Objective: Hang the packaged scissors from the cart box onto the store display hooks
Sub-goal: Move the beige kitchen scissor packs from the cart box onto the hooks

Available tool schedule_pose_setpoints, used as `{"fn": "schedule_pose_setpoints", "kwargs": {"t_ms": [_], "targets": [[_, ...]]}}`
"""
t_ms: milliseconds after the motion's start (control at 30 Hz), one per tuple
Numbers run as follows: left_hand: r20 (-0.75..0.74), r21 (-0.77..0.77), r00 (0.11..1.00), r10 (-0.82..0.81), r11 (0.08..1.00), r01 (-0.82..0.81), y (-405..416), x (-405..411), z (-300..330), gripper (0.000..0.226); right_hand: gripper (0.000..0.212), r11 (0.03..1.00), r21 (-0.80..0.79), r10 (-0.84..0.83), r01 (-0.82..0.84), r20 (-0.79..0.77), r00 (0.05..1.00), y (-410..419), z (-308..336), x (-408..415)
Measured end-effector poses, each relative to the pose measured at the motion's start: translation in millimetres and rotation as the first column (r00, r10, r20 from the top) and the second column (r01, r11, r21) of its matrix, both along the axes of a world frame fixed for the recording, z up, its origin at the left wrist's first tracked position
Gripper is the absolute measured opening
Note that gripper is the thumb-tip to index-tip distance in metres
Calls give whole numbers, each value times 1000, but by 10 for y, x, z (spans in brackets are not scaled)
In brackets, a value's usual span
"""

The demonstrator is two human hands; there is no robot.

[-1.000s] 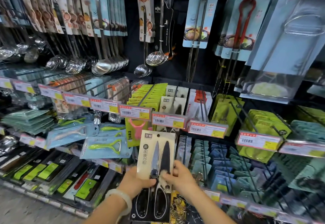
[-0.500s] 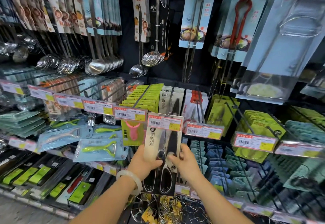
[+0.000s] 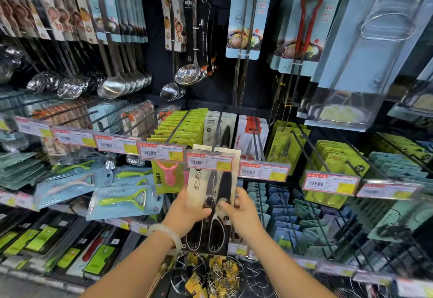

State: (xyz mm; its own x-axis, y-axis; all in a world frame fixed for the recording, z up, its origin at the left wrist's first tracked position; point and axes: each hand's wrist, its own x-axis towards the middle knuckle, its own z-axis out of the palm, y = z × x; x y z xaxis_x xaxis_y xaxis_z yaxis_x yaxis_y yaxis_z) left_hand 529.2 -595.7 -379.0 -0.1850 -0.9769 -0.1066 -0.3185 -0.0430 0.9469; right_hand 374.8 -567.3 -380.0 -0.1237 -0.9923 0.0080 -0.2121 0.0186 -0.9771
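I hold one packaged scissors (image 3: pixel 216 187), a cream card with black-handled kitchen shears, upright in front of the middle shelf. My left hand (image 3: pixel 187 211) grips its left edge and my right hand (image 3: pixel 243 213) grips its right edge. The card's top sits behind the red-framed price tag (image 3: pixel 209 162) at the tip of a display hook (image 3: pixel 218 129). Further back on that hook hang more of the same scissors packs (image 3: pixel 220 129). The cart box is out of view.
Green packs (image 3: pixel 185 126) hang left of the hook and red-and-white scissors packs (image 3: pixel 251 133) right of it. Ladles (image 3: pixel 112 87) and tongs (image 3: pixel 309 23) hang above. Peelers (image 3: pixel 124 200) hang lower left, blue packs (image 3: pixel 285 204) lower right, wire racks (image 3: pixel 210 274) below.
Both hands have lifted the scissors pack up and toward the shelf. Its top went from below the price tags to behind the hook's tag.
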Motion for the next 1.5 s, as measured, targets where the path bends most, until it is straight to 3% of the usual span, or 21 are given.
{"fn": "schedule_pose_setpoints", "kwargs": {"t_ms": [100, 433, 667, 767, 833, 967, 1100, 1167, 1300, 1500], "targets": [[-4, 15, 1000, -15, 1000, 15, 32, 37, -29, 69, 30, 1000, 22, 10, -9, -24, 1000, 1, -29, 13], [37, 85, 998, 40, 995, -44, 5, 92, -119, 63, 32, 996, 92, -10, 20, -101, 995, -69, -159, 84], [189, 28, 980, 58, 998, -65, -95, -82, -190, 58, 24, 987, 137, -60, 83, -163, 985, -174, -224, 40], [156, 99, 980, 123, 985, -139, -148, -123, -372, 78, 54, 975, 204, -28, 86, -274, 961, -193, -256, -25], [244, 149, 956, 165, 967, -205, -226, -152, -505, 89, 71, 955, 288, 24, 67, -304, 952, -163, -300, -103], [566, 163, 822, 61, 969, -184, -90, -359, -389, 78, 66, 920, 389, 142, 46, -442, 886, 31, -448, -333], [829, 131, 531, -177, 984, 124, 151, -759, -286, 79, 58, 895, 444, 253, 31, -566, 785, 292, -501, -671], [879, 145, 410, -243, 956, 256, 265, -1067, -234, 76, 62, 869, 494, 330, 30, -624, 709, 434, -516, -889], [905, 174, 270, -328, 867, 468, 541, -1851, -108, 82, 66, 852, 515, 378, 90, -726, 575, 729, -464, -1438], [893, 182, 179, -412, 696, 694, 1168, -3343, 17, 82, 57, 860, 387, 180, 332, -840, 512, 1544, -296, -2711]]}}
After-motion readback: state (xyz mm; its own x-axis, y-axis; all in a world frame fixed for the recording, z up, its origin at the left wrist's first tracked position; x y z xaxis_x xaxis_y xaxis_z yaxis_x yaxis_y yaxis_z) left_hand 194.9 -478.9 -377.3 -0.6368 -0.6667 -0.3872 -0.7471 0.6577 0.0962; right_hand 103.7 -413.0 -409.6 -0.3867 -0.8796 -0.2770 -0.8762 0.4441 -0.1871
